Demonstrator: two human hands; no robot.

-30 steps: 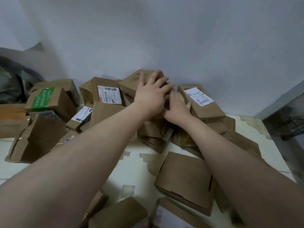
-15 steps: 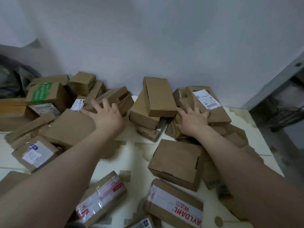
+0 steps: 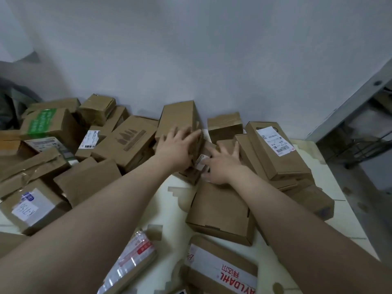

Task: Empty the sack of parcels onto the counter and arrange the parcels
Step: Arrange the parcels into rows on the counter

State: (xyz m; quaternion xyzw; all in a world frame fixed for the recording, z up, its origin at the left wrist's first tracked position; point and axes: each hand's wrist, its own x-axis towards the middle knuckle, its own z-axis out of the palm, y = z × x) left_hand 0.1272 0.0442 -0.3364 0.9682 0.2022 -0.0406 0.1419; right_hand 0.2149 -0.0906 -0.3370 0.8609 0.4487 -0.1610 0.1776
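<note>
Parcels: brown cardboard parcels (image 3: 89,179) lie heaped on the pale surface (image 3: 167,209) against the wall (image 3: 191,49). About twenty can be told apart; the pile hides an exact count.
Left hand: the left hand (image 3: 176,145) is open with fingers spread, pressed flat against the side of a tall box (image 3: 178,119) that stands at the wall.
Right hand: the right hand (image 3: 222,164) is open with fingers splayed, lying on small boxes just right of the left hand. A white label (image 3: 201,163) shows beside its thumb, its print too blurred to read.
Red writing: one box (image 3: 220,270) at the near edge carries white tape with red letters "AYLDAHL" and red Chinese characters, upside down to the camera. One taped packet (image 3: 131,264) beside it has red and white tape that is unreadable.
Handwriting: one left-side parcel has a white sticker (image 3: 25,211) that seems to read "K-7156".
Green label: one, on a box (image 3: 45,124) far left; the white text is illegible.
Shipping labels: a long box (image 3: 273,145) on the right has a barcode label showing "100". A small box (image 3: 91,139) also bears a barcode.
Printed design: one box (image 3: 127,143) shows brown bottle-like shapes.
Plain: one flat box (image 3: 220,211) lies under the right forearm.
Far left: dark cloth (image 3: 8,107); I cannot tell whether it is the sack.
</note>
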